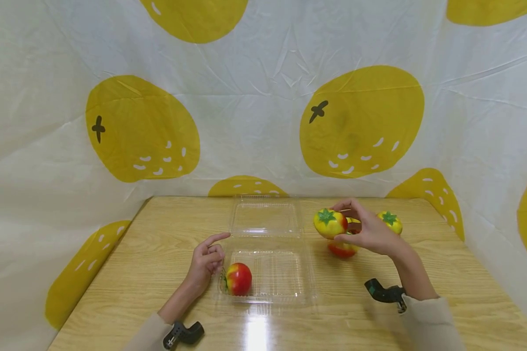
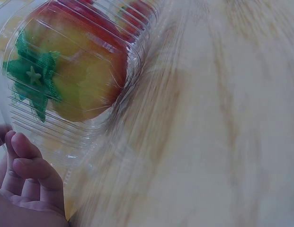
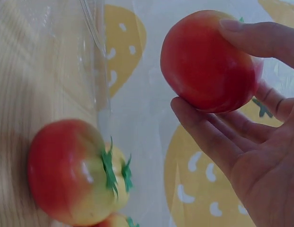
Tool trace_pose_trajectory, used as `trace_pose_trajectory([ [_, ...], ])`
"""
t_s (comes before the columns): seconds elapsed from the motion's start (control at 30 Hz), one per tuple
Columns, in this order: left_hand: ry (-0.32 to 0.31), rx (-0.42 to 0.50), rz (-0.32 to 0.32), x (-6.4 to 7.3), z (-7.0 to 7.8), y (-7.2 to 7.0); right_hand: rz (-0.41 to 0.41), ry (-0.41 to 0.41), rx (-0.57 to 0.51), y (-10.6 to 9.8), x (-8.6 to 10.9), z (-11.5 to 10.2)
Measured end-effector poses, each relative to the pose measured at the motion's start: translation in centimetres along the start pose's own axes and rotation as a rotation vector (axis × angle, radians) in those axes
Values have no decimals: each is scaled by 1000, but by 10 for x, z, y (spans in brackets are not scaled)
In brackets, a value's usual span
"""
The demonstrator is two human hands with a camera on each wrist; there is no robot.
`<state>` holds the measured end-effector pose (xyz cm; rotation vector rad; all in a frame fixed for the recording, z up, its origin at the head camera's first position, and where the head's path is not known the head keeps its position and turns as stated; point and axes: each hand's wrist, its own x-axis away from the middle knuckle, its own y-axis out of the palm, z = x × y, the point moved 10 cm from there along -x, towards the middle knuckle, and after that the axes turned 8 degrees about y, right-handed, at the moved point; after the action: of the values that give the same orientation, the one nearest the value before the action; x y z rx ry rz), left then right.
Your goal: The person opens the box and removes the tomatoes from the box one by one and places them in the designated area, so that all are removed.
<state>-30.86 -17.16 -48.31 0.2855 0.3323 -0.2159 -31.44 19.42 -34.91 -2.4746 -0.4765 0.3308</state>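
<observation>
My right hand [image 1: 366, 231] holds a red-and-yellow toy tomato [image 1: 327, 224] between thumb and fingertips, raised above the table right of the clear plastic container [image 1: 308, 273]. Its green leafy top faces my head camera. My left hand [image 1: 206, 263] is at the container's left rim, index finger stretched toward the hinge. In the left wrist view its other fingertips [image 2: 26, 146] are curled at the rim and appear to pinch it. Another toy tomato [image 1: 241, 279] lies on its side in the container's near left corner. The container lies unfolded, its lid [image 1: 268, 217] on the far side.
Under and behind my right hand, more toy tomatoes [image 1: 342, 249] sit on the wooden table [image 1: 158, 273], partly hidden. One toy tomato [image 1: 390, 223] stands further right. A white curtain [image 1: 250, 107] with yellow fruit prints surrounds the table's back and sides.
</observation>
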Motion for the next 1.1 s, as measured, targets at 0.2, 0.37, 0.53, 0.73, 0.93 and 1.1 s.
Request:
trace_pose_trajectory([
  [0.2,-11,1,1,2,2,0,26,-8,38,-15,4,8],
  [0.37,-8,-2,-3,2,3,1,27,-9,20,-24,8,15],
  [0.53,-1,1,-8,1,2,1,28,-8,27,-34,13,22],
  [0.73,3,1,-7,0,2,0,62,-72,59,-51,22,26],
  [0.93,5,-6,-4,-1,2,0,80,-103,61,-64,30,35],
  [1.1,11,-3,-9,0,2,0,48,-75,35,-69,37,48],
])
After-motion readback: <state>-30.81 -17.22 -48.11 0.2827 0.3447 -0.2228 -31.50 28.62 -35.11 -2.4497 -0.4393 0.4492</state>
